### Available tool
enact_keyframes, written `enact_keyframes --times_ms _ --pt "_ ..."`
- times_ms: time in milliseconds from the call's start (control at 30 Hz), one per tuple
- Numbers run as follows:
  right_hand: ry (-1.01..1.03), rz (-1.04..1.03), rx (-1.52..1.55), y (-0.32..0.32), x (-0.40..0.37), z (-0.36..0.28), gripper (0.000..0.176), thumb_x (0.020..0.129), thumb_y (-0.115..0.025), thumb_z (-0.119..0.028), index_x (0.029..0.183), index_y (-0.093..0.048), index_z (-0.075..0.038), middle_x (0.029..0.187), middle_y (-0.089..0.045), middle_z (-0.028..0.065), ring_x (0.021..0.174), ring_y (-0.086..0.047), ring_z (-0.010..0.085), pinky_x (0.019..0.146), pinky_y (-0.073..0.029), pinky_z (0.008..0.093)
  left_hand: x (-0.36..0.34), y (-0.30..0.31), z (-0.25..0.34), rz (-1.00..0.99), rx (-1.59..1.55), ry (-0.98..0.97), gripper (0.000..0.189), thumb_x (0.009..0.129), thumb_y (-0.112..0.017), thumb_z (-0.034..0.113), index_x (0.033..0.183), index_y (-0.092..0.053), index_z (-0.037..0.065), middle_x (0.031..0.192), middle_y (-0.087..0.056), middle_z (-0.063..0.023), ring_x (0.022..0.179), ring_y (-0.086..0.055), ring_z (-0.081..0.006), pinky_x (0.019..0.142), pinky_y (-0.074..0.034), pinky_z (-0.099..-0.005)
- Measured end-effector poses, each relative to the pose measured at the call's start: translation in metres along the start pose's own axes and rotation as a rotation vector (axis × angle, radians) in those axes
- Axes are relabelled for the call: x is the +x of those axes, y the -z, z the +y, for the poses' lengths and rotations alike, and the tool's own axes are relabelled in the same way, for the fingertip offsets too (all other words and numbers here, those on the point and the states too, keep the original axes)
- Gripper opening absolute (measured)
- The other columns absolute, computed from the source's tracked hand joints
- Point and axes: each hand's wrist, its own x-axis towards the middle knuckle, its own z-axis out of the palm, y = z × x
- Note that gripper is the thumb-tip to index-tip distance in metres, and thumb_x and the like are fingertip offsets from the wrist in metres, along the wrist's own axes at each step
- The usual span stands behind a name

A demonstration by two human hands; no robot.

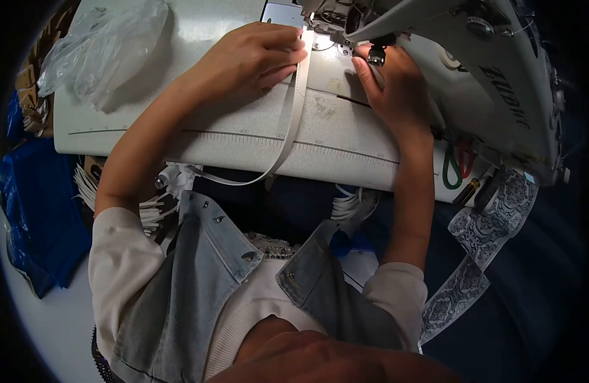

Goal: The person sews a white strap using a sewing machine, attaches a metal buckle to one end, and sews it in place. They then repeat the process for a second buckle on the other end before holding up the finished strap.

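A narrow white fabric strip [299,92] runs down from under the sewing machine head [336,22], crosses the bed and loops over its front edge. My left hand [259,54] is closed on the strip's left edge, fingertips against it just in front of the lit needle area. On the other side, my right hand [396,76] is close by the presser foot, thumb pointing toward it. Machine parts cover most of its fingers, so whether it grips anything is hidden. The needle itself cannot be made out.
A crumpled clear plastic bag [125,54] lies on the machine bed [224,150], left. Green-handled and red-handled tools [459,163] sit at the right edge, near a patterned lace band [492,223] hanging down. Bundled white strips [148,214] and a blue bag [39,217] are at left.
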Motion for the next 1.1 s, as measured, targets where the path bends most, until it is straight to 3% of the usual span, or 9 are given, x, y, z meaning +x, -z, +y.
enact_keyframes --times_ms 67,200,267,600,733,767,900,967,1100 --pt "0.006 0.006 0.01 0.0 -0.001 0.001 0.014 0.084 -0.065 -0.02 0.087 -0.065 -0.007 0.087 -0.066 0.0061 0.082 -0.062 0.0246 0.076 -0.05 0.0351 0.002 0.005 0.0 -0.023 -0.027 -0.203 0.031 0.077 -0.071 0.008 0.109 -0.068 0.006 0.103 -0.065 -0.0092 0.096 -0.063 -0.028 0.084 -0.052 -0.036" --pt "0.026 -0.005 0.036 0.001 -0.001 0.003 0.012 0.083 -0.065 -0.018 0.087 -0.065 -0.006 0.088 -0.066 0.0064 0.083 -0.062 0.025 0.077 -0.05 0.0355 0.004 0.003 0.0 0.024 -0.029 -0.112 0.03 0.075 -0.073 0.009 0.105 -0.069 0.006 0.099 -0.066 -0.0091 0.092 -0.063 -0.0272 0.081 -0.052 -0.0361" --pt "0.03 -0.001 0.045 0.001 0.0 0.004 0.012 0.083 -0.065 -0.017 0.087 -0.065 -0.006 0.088 -0.066 0.0066 0.084 -0.062 0.0252 0.077 -0.05 0.0356 0.002 0.0 0.0 -0.033 0.02 -0.052 0.02 0.081 -0.068 0.018 0.096 -0.069 0.005 0.108 -0.063 -0.0074 0.099 -0.061 -0.0251 0.086 -0.049 -0.0368" --pt "0.089 -0.073 0.06 0.005 -0.005 0.0 0.013 0.082 -0.066 -0.017 0.089 -0.066 -0.007 0.09 -0.065 0.0054 0.086 -0.062 0.0243 0.078 -0.049 0.0362 0.009 0.003 0.005 0.054 0.113 -0.021 0.019 0.086 -0.063 0.017 0.097 -0.068 0.002 0.104 -0.064 -0.0092 0.094 -0.063 -0.0264 0.085 -0.05 -0.0364" --pt "0.312 -0.152 0.254 0.006 -0.007 -0.025 0.023 0.076 -0.07 -0.013 0.098 -0.067 -0.005 0.096 -0.066 0.0089 0.089 -0.063 0.0266 0.077 -0.05 0.0362 0.035 0.029 -0.024 -0.238 -0.066 0.092 0.015 0.086 -0.057 0.006 0.096 -0.069 0.003 0.085 -0.065 -0.01 0.076 -0.065 -0.0267 0.072 -0.053 -0.0312" --pt "0.31 -0.207 0.254 0.008 -0.004 -0.038 0.027 0.074 -0.07 -0.013 0.1 -0.066 -0.004 0.101 -0.064 0.0105 0.093 -0.062 0.0271 0.08 -0.049 0.0369 0.05 0.035 -0.032 -0.264 -0.071 0.264 0.018 0.083 -0.064 0.009 0.098 -0.067 -0.001 0.092 -0.067 -0.0152 0.083 -0.065 -0.0294 0.073 -0.052 -0.0362" --pt "0.344 -0.35 0.163 0.014 0.004 -0.063 0.034 0.072 -0.071 -0.013 0.103 -0.064 -0.002 0.111 -0.061 0.0131 0.102 -0.06 0.0279 0.084 -0.048 0.0386 0.088 -0.007 -0.132 0.18 -0.178 0.365 0.024 0.083 -0.063 0.015 0.105 -0.067 0.005 0.095 -0.066 -0.0155 0.087 -0.064 -0.0316 0.077 -0.051 -0.0373" --pt "0.343 -0.424 0.179 0.021 0.014 -0.059 0.035 0.071 -0.072 -0.013 0.102 -0.064 -0.001 0.111 -0.062 0.0126 0.101 -0.061 0.0268 0.085 -0.048 0.0381 0.126 -0.028 -0.146 0.301 -0.061 0.434 0.016 0.081 -0.067 0.02 0.09 -0.069 0.007 0.097 -0.064 -0.01 0.091 -0.061 -0.0305 0.081 -0.049 -0.0415" --pt "0.312 -0.435 0.23 0.016 0.026 -0.056 0.024 0.072 -0.072 -0.013 0.094 -0.068 -0.004 0.101 -0.067 0.0081 0.091 -0.065 0.0218 0.077 -0.051 0.0333 0.155 -0.018 -0.15 0.152 -0.076 0.532 0.019 0.079 -0.07 0.027 0.088 -0.068 0.01 0.104 -0.063 -0.0092 0.102 -0.057 -0.0307 0.084 -0.046 -0.0465"
